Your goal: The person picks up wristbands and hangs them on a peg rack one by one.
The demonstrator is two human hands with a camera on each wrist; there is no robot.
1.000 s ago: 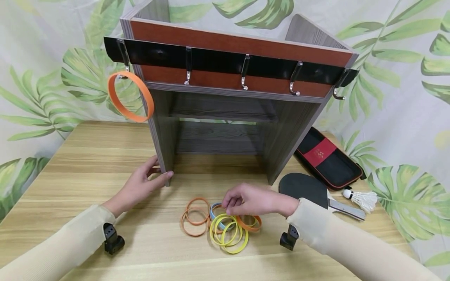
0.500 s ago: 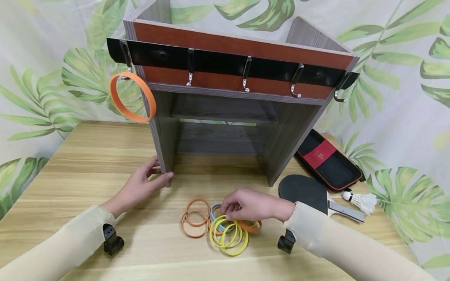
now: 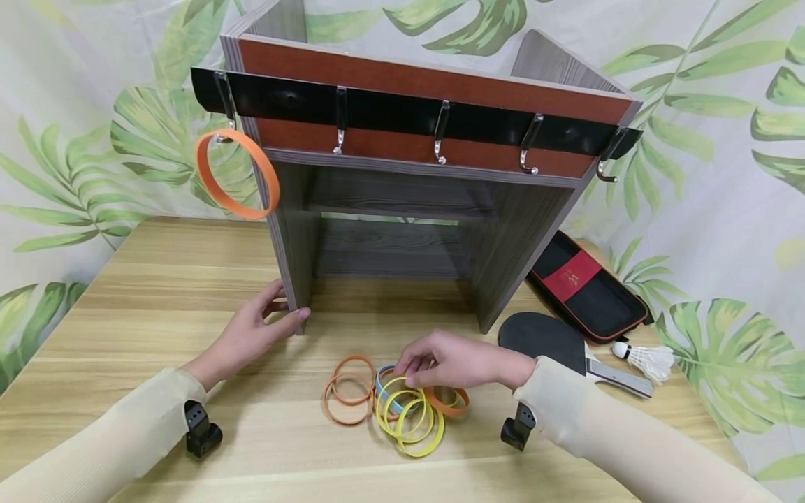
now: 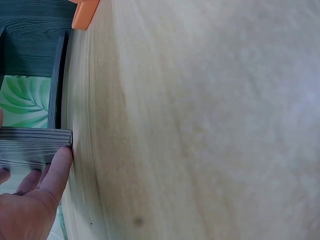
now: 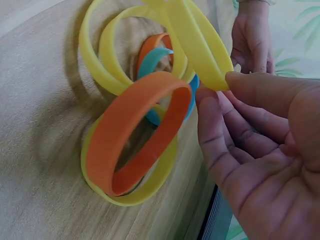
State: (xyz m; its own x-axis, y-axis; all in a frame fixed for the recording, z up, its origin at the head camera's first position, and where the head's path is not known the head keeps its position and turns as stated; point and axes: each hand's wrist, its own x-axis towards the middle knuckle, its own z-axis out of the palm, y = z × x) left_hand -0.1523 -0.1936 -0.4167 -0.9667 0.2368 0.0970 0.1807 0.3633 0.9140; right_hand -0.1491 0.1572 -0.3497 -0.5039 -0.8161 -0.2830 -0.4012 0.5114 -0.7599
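Observation:
In the head view my right hand (image 3: 455, 360) is over the pile of rubber bands. The right wrist view has its thumb and forefinger pinching the edge of a yellow band (image 5: 200, 45), beside an orange band (image 5: 115, 135) and a blue band (image 5: 155, 59). My left hand (image 3: 254, 325) grips the lower front edge of the grey wooden shelf's left side panel (image 3: 286, 279); the left wrist view shows its fingers against the panel end (image 4: 35, 147). An orange band (image 3: 267, 183) hangs from the leftmost hook of the black hook rail (image 3: 390, 112).
Two thin orange bands (image 3: 327, 399) lie left of the pile. To the right are a black table-tennis bat (image 3: 541, 341), a black and red case (image 3: 591, 286) and a white shuttlecock (image 3: 653, 360). A patterned cloth (image 3: 723, 230) hangs behind the table (image 3: 157, 279).
My right hand dipped slightly and has risen again, and a yellow band's upper edge is now lifted at its fingertips. The left hand keeps its grip on the panel.

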